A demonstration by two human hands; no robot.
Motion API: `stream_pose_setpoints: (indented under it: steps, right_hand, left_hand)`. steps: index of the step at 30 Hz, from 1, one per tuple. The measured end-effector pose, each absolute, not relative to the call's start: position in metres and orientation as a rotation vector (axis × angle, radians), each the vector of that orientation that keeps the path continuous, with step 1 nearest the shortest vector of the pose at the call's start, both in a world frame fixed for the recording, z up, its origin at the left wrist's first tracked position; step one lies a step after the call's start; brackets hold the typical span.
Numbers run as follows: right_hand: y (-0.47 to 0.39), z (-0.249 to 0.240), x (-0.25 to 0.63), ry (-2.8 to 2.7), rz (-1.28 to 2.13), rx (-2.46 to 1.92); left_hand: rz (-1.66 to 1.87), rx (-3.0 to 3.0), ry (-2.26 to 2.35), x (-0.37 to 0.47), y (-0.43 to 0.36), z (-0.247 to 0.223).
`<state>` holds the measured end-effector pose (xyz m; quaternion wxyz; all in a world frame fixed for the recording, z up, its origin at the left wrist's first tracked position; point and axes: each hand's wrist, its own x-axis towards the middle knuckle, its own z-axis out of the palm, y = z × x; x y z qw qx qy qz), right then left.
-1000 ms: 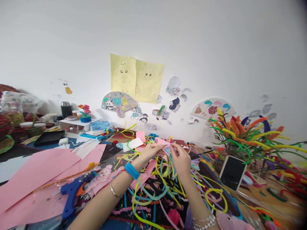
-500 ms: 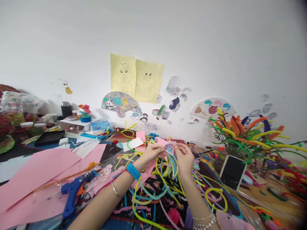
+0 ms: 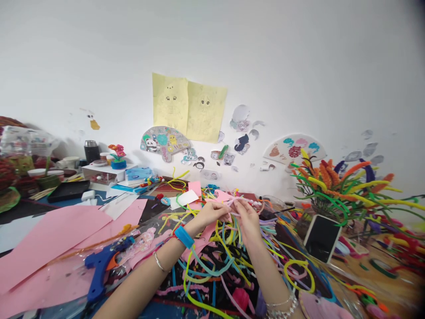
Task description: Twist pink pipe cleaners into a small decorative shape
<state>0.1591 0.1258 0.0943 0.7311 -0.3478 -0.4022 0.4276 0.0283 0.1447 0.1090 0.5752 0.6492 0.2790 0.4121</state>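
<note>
Both hands meet over the middle of the cluttered table, fingertips close together. My left hand [image 3: 210, 214], a blue band on its wrist, pinches pale pink-lilac pipe cleaners [image 3: 234, 202]. On the other side, my right hand [image 3: 249, 219] grips the same pipe cleaners with thumb and fingers. Its fingers partly cover the strands, so how they are joined cannot be made out. Below the hands lies a tangle of yellow, teal and lilac pipe cleaners [image 3: 212, 271].
A blue glue gun [image 3: 99, 268] lies on pink sheets [image 3: 56, 241] at left. At right, a phone [image 3: 322, 239] leans before a vase of orange and yellow pipe-cleaner flowers [image 3: 338, 177]. A tissue pack [image 3: 138, 174] and black flask [image 3: 92, 152] stand at the back left.
My right hand has turned and shifted slightly left, closer to my left hand. The teal and lilac strands that hung between the hands now show less.
</note>
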Motion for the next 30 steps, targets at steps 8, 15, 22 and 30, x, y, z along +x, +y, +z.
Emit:
stream_pose_setpoints:
  steps: [8,15,22,30]
  right_hand:
    - [0.127,0.094,0.161,-0.878,1.001,-0.760]
    - [0.128,0.095,0.165,-0.870,1.038,-0.734]
    - [0.130,0.093,0.165,-0.869,1.064,-0.708]
    - [0.126,0.097,0.163,-0.981,1.163,-0.646]
  left_hand:
    - [0.990,1.563,0.709,0.027,0.142,0.114]
    - [0.995,1.507,0.682,0.028,0.140,0.116]
    - [0.974,1.416,0.651,0.029,0.147,0.110]
    - [0.850,1.291,0.541,0.036,0.145,0.097]
